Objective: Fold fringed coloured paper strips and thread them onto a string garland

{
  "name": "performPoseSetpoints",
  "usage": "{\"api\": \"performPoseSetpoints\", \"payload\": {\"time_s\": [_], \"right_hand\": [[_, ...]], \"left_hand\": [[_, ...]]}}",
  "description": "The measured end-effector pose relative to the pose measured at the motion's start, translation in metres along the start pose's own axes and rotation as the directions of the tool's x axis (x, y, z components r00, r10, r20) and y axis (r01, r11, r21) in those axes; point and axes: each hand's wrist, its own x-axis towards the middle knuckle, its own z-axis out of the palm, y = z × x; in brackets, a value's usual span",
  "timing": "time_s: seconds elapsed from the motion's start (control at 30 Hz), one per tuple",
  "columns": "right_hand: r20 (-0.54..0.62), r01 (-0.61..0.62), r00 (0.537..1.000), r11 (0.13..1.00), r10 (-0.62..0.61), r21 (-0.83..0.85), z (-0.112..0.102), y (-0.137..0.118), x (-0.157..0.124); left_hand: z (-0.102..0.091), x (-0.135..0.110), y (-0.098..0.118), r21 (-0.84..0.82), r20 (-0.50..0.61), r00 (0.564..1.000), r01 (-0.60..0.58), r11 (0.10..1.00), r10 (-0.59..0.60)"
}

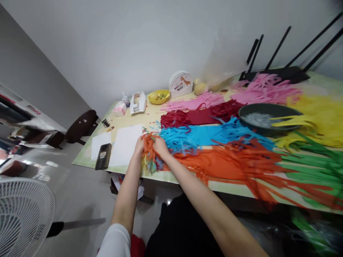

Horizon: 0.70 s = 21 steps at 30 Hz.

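Note:
My left hand point(139, 145) and my right hand point(161, 146) both grip a bundle of paper strips point(150, 154), mostly orange with yellow, green and blue ends hanging over the table's near edge. The bundle sits at the left end of a long orange fringed paper sheet point(227, 160). Beside it lie a blue fringed sheet point(203, 135), a dark red one point(198, 116) and a pink one point(195, 102).
White paper sheets point(125, 144) and a dark phone point(103, 156) lie left of my hands. A dark bowl point(268, 116), yellow strips point(316, 121) and green strips point(313, 167) fill the right. A yellow fruit bowl point(159, 96), tissue pack point(119, 109) and chair point(80, 125) stand farther back. A fan point(24, 214) is lower left.

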Motion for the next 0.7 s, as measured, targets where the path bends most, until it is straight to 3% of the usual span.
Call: {"api": "performPoseSetpoints", "payload": {"time_s": [0.07,0.17,0.27,0.37,0.47,0.57,0.63,0.7], "right_hand": [[0.006,-0.02,1.0,0.999,0.021,-0.03,0.006,0.002,0.006],[0.01,-0.004,1.0,0.998,0.004,-0.057,0.013,0.004,0.01],[0.009,0.047,0.999,0.996,-0.046,-0.075,0.014,0.003,0.012],[-0.01,0.098,0.995,0.991,-0.099,-0.088,0.005,0.003,0.002],[-0.037,0.156,0.987,0.984,-0.159,-0.087,-0.009,0.001,-0.033],[-0.108,0.294,0.95,0.956,-0.294,-0.015,-0.019,-0.005,-0.086],[-0.171,0.367,0.92,0.928,-0.352,0.065,-0.021,-0.011,-0.123],[-0.176,0.366,0.923,0.921,-0.341,0.133,-0.019,-0.014,-0.155]], "left_hand": [[-0.013,-0.008,0.002,0.194,0.024,0.995,-0.104,0.975,0.102],[-0.027,-0.018,0.008,0.468,0.086,0.966,-0.256,0.846,0.244],[-0.023,-0.012,0.006,0.642,0.202,0.927,-0.37,0.672,0.317],[-0.009,-0.001,-0.008,0.739,0.332,0.898,-0.439,0.511,0.29],[-0.001,0.003,-0.028,0.804,0.377,0.89,-0.452,0.387,0.257],[0.001,0.002,-0.04,0.838,0.385,0.889,-0.449,0.309,0.247],[0.0,0.002,-0.04,0.845,0.398,0.887,-0.454,0.283,0.234],[0.0,0.0,-0.033,0.844,0.413,0.884,-0.463,0.272,0.221]]}}
